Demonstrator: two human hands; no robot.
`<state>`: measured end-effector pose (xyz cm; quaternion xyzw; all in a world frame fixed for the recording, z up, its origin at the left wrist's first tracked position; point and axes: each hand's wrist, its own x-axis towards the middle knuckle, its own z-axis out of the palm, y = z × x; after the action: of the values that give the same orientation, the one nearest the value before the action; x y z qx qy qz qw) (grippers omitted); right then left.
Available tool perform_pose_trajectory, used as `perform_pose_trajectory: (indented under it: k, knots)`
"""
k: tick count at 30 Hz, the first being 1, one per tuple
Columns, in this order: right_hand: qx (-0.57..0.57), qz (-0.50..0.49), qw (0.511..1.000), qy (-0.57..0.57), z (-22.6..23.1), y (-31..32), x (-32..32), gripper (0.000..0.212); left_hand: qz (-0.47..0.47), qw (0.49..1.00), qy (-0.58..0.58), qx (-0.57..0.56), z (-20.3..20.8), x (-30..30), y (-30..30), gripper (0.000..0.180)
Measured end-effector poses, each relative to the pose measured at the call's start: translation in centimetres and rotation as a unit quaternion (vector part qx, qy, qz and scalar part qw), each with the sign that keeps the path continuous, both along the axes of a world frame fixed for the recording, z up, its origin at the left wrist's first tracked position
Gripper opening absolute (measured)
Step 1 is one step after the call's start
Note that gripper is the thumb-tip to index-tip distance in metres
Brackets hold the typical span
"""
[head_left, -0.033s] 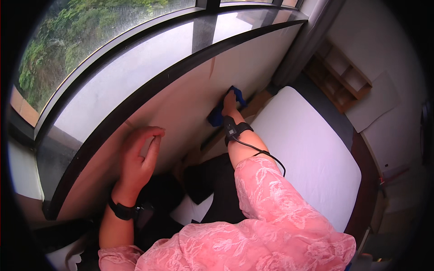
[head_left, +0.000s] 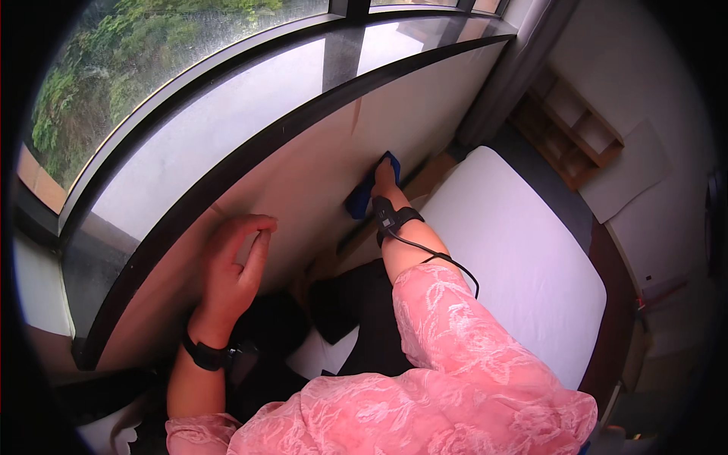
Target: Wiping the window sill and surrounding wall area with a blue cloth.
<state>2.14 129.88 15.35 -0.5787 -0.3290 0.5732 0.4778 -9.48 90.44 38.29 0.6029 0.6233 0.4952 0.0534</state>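
Note:
My right hand point(head_left: 384, 180) reaches far out and presses a blue cloth point(head_left: 357, 203) to the pale wall point(head_left: 334, 174) below the window sill. The cloth shows on both sides of the hand; the fingers are partly hidden. Closer to me, my left hand point(head_left: 236, 258) is raised beside the same wall. Its thumb and forefinger curve round until their tips meet, and no object shows between them. A black strap with a small device sits on each wrist, and a cable runs along my right forearm.
The dark-edged window sill point(head_left: 250, 152) curves above both hands. A white padded surface point(head_left: 516, 250) lies to the right of my right arm. Beyond it, a wooden shelf unit point(head_left: 572, 125) stands near a grey curtain point(head_left: 516, 68). White paper point(head_left: 322, 353) lies below, among dark items.
The blue cloth has shifted slightly under my right hand, and its flap on the right has drawn in closer to the fingers. My left hand has not visibly moved.

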Motion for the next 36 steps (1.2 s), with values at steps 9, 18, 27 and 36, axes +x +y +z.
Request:
perform_pose_trajectory:
  k: [9, 18, 27, 36]
  knots:
    - [0.297, -0.048, 0.920, -0.251, 4.3, 1.4, -2.5, 0.030, 0.013, 1.000, -0.023, 0.006, -0.9, -0.8, -1.3, 0.014]
    - [0.008, 0.208, 0.943, -0.260, -10.5, 1.6, -1.8, 0.042, -0.003, 0.999, -0.036, -0.019, -0.3, -0.6, -1.1, 0.014]
    - [0.143, -0.077, 0.983, 0.087, 7.7, -0.4, -4.1, 0.071, -0.002, 0.998, -0.054, -0.037, -0.6, -0.8, -2.1, 0.013]
    - [0.118, 0.147, 0.895, -0.405, -1.3, 5.6, 8.7, 0.060, -0.059, 0.995, -0.062, 0.053, 1.1, 1.9, 2.1, 0.015]
